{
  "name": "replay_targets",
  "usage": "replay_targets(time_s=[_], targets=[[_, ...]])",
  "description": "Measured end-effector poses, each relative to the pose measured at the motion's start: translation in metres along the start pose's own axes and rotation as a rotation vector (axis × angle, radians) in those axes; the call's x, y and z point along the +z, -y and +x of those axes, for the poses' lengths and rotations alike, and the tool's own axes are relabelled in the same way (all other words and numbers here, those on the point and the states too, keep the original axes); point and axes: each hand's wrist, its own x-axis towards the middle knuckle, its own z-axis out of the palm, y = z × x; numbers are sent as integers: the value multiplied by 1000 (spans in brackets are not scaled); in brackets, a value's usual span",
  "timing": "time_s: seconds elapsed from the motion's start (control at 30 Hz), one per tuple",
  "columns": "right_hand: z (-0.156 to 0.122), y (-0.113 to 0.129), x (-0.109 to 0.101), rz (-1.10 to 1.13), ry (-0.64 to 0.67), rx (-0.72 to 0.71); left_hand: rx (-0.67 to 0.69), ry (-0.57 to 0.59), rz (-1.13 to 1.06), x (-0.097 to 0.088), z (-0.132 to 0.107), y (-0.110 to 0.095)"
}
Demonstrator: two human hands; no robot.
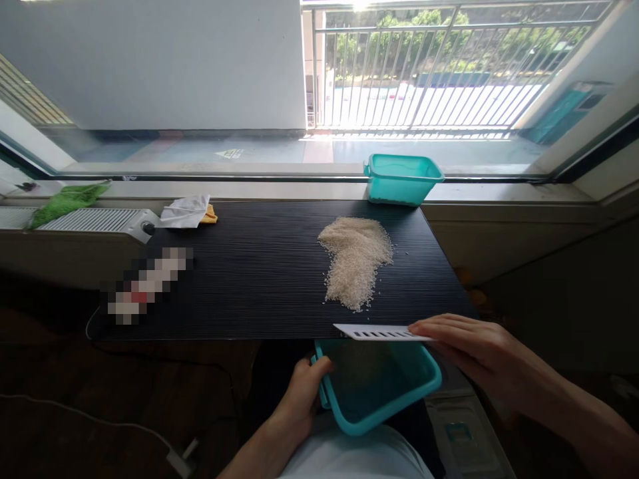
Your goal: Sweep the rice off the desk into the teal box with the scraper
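Note:
A spread pile of white rice grains [353, 263] lies on the dark table [249, 266]. My left hand [303, 391] is closed on the left rim of a teal plastic bin [364, 422], which is tilted just below the table's near edge. My right hand [472, 340] grips the right end of a white slotted plastic piece [379, 332], seen nearly edge-on. This piece lies along the table's front edge, above the bin's far rim and nearer to me than the rice. The bin's inside is dark, and I cannot make out what is in it.
Another teal bin [403, 179] stands at the table's far right corner by the window. White and yellow cloths [186, 211] lie at the far left, near a radiator [94, 221] with a green cloth [72, 201]. A blurred-out object [150, 286] is on the left side. A cable [100, 420] crosses the floor.

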Motion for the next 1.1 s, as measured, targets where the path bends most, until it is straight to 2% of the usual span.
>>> replay_targets(time_s=[0.17, 0.33, 0.5, 0.57, 0.77, 0.97, 1.1], targets=[[-14, -2, -9, 1, -10, 10, -20, -2, 15, 0, 0, -1], [-13, -9, -7, -8, -69, 47, -30, -34, 41, 1, -2, -4], [-21, -10, -9, 21, 9, 86, -25, -30, 35, 0, -2, -4], [-27, -17, -14, 7, -23, 128, -35, -42, 43, 0, -1, -4], [-25, -53, -29, -189, -292, 338, -47, -54, 48, 1, -1, -3], [-7, -55, -27, -215, -310, 351, -36, -42, 31, 0, 1, 0], [-10, -50, -21, -190, -274, 328, -40, -48, 43, -1, 1, -1]])
